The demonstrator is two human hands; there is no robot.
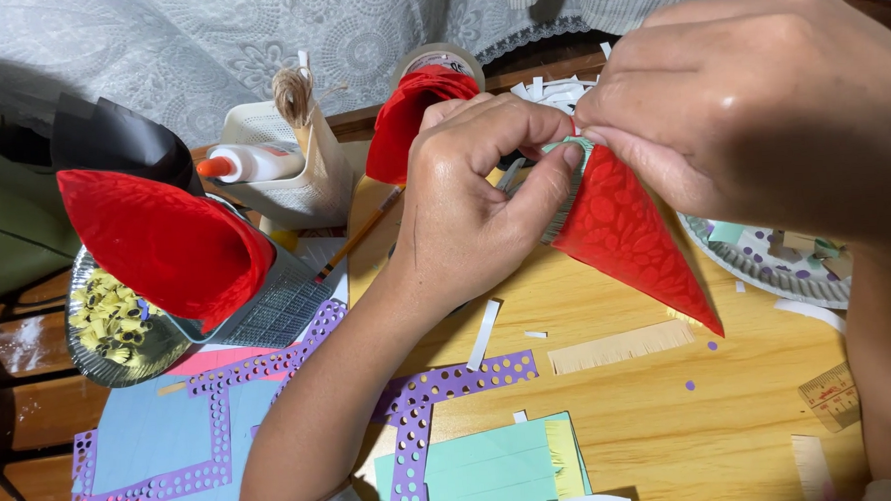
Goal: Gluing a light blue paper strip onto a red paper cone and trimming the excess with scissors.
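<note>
Wooden and pale, the desk [664,431] fills the head view under a litter of craft scraps, with a lace-patterned cloth [256,38] hanging behind it. Above the middle of the desk both hands hold one red paper cone [630,237], its embossed surface turned up and its tip pointing down and to the right, clear of the wood. The left hand [469,204] is curled shut, thumb and forefinger pinching the cone's wide mouth where a pale green strip [573,153] meets the red edge; the right hand [759,96] comes in from above, fingertips pressed together on that same rim, so the two grips meet at one spot, seemingly to keep the strip flat against the edge. A second red cone [165,243] lies mouth-up over a foil tray [119,345] of yellow paper bits at the left, and a third [410,117] leans behind the left hand, in front of a tape roll [442,60]. A glue bottle [251,164] with an orange tip rests on its side across a white basket [303,187], within easy reach. Punched purple strips [412,402], blue and pink sheets [163,433], a fringed tan strip [620,345] and a paper plate [766,257] of offcuts lie flat around the working space.
</note>
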